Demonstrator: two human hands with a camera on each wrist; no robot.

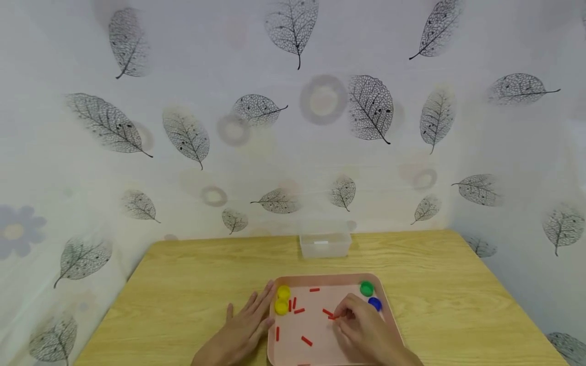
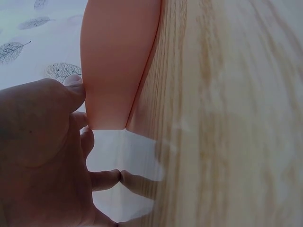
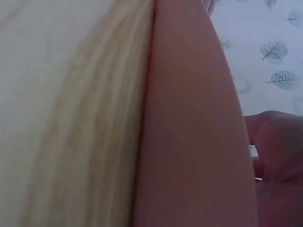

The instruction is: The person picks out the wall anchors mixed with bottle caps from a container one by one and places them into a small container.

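Note:
A pink tray [image 1: 327, 351] lies on the table, with several short red sticks [image 1: 306, 341] scattered over it. My right hand [image 1: 368, 325] is over the tray's right half, thumb and index finger pinching one red stick [image 1: 331, 318] beside another stick [image 1: 327, 312]. In the right wrist view the tray's outer wall [image 3: 189, 118] hides most of this hand [image 3: 281, 156]. Along the left rim rests my left hand [image 1: 244, 328], fingers extended and spread. The left wrist view has its thumb against the rim and other fingertips on the tabletop [image 2: 227, 118].
Two yellow round caps [image 1: 281, 306] sit in the tray's back left corner. At the back right are a green cap [image 1: 367, 288] and a blue cap [image 1: 375, 304]. A clear plastic box [image 1: 325, 248] stands behind the tray, near the leaf-patterned backdrop [image 1: 284, 152].

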